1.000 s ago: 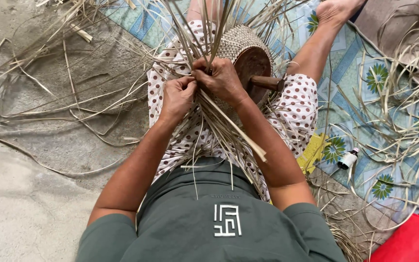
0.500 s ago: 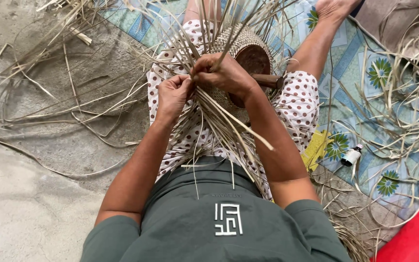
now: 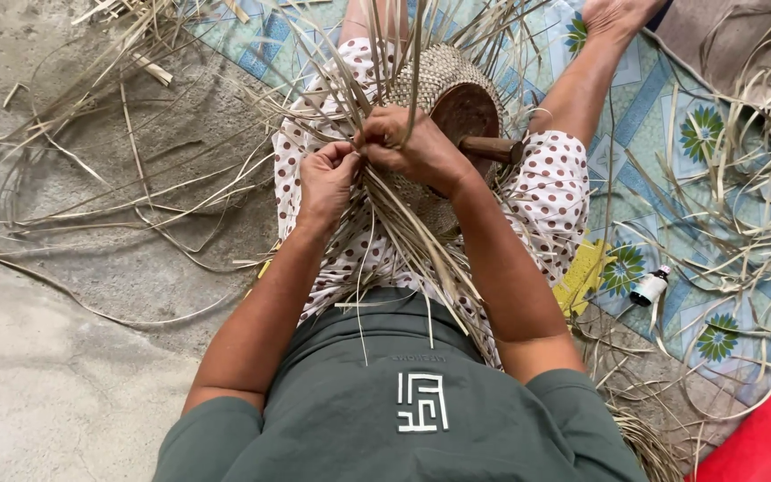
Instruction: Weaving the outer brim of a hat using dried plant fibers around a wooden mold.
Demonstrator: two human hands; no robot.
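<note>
While the woven basket (image 3: 443, 94) rests in the person's lap with its round wooden mould (image 3: 464, 112) showing at the open end, both hands work at its near rim. A fair part of the body already looks woven: a tight, patterned wall curves around the mould on the far side of the hands. Much seems left, judging from the many loose straw strips (image 3: 408, 236) that stand out unwoven from the basket, fanning up past it and trailing down toward the person's green shirt (image 3: 394, 402).

The left hand (image 3: 327, 178), just left of the basket, has its fingers closed around a small bunch of strips. The right hand (image 3: 412, 147), lying against the basket's near side, pinches other strips between curled fingers; exactly which strands each hand grips cannot be told.

A wooden handle (image 3: 491, 148) juts out right of the basket, over the spotted cloth on the legs. Further right of the basket lies a patterned mat (image 3: 662, 107) with a small white bottle (image 3: 649, 286), and more loose straw is scattered left of the basket on the bare ground (image 3: 64, 268).
</note>
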